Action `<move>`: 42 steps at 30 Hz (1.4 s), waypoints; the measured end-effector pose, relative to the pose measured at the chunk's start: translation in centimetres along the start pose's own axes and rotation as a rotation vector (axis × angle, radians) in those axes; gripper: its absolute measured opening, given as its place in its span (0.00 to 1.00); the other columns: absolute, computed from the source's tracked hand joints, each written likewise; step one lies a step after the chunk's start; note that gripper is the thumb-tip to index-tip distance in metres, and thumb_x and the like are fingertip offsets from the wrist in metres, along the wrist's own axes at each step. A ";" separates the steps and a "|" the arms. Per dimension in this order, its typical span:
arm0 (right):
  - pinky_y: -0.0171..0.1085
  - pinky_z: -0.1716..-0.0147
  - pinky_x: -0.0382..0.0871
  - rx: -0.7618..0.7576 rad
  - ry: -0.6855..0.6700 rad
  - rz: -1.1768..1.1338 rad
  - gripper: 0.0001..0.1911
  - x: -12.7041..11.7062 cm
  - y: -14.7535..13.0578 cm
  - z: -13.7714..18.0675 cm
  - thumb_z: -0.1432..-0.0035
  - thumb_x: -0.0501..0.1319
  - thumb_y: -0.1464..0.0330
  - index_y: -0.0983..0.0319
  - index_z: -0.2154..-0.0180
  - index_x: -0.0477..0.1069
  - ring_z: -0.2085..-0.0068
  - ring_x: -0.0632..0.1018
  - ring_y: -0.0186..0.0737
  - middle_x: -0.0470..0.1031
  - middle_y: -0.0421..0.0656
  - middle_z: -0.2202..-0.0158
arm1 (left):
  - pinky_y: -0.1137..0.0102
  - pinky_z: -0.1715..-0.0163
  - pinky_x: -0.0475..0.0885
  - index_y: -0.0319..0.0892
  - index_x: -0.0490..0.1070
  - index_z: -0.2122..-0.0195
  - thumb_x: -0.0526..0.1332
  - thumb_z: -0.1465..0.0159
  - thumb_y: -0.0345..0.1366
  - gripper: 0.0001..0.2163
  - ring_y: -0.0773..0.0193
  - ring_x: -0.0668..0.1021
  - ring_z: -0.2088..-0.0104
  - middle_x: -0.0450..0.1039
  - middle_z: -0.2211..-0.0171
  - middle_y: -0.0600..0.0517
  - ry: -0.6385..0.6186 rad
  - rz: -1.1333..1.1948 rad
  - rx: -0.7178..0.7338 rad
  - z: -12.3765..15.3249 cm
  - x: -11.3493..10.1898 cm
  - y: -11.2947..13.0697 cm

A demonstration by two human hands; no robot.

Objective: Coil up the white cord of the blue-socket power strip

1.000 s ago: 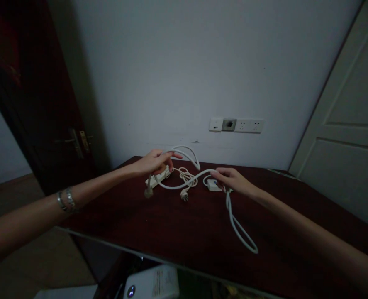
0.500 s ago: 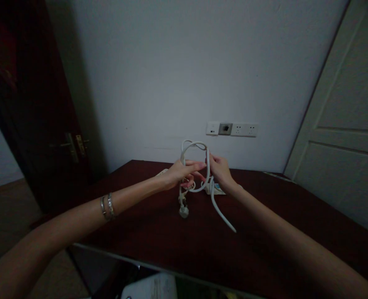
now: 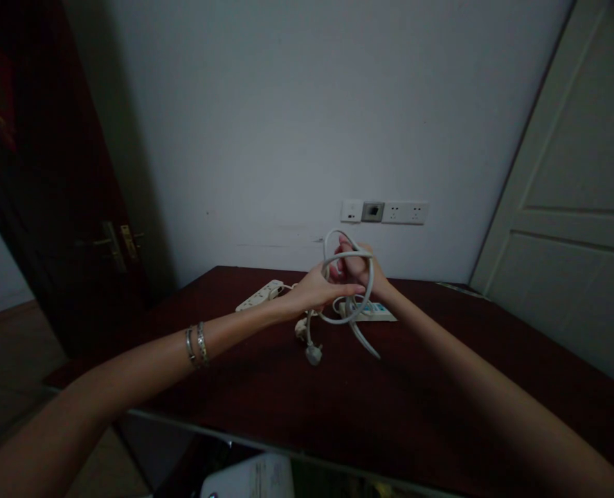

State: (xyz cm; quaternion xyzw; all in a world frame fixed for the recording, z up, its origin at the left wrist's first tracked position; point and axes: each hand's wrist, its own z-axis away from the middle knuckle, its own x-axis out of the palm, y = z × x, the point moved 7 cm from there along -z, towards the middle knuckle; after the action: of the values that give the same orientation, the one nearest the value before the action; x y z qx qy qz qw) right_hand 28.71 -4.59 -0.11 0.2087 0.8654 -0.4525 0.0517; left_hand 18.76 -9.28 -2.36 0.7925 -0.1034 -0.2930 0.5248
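Coiling step: left hand and right hand both grip the white cable in 2 loops above the table; gathering the trailing plug likely comes next.

I've got bare table near me; power strips and wall block beyond my hands.

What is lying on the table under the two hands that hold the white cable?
Under the left hand and right hand with the looped white cable lie a plug and a white power strip. The hands cover part of that strip.
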 end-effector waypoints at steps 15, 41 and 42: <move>0.35 0.74 0.60 -0.268 -0.219 0.359 0.29 -1.0 -4.7 -0.4 0.40 0.43 0.51 0.63 0.81 0.65 0.78 0.69 0.34 0.66 0.42 0.83 | 0.75 0.82 0.57 0.35 0.71 0.66 0.66 0.50 0.39 0.14 0.74 0.65 0.82 0.66 0.81 0.56 -0.023 0.067 0.021 -0.8 1.7 -1.9; 0.32 0.76 0.61 0.240 -0.372 -0.366 0.20 -1.9 6.8 1.9 0.55 0.60 0.51 0.62 0.69 0.67 0.77 0.69 0.33 0.64 0.34 0.81 | 0.78 0.88 0.49 0.40 0.60 0.59 0.70 0.55 0.48 0.28 0.78 0.57 0.86 0.58 0.80 0.62 0.138 0.165 -0.043 -4.9 -5.0 -1.6; 0.33 0.76 0.61 0.241 -0.348 -0.399 0.21 -1.8 6.5 1.6 0.54 0.58 0.50 0.61 0.70 0.66 0.77 0.69 0.33 0.63 0.35 0.81 | 0.78 0.87 0.51 0.40 0.60 0.59 0.71 0.56 0.45 0.29 0.78 0.58 0.86 0.58 0.80 0.62 0.181 0.084 -0.026 -5.3 -5.1 -1.7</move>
State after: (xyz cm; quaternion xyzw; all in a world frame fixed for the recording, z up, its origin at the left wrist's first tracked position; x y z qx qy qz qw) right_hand 32.86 -3.19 -5.46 -0.0418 0.8077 -0.5821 0.0840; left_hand 17.49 -2.05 -0.61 0.8039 -0.0849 -0.1991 0.5540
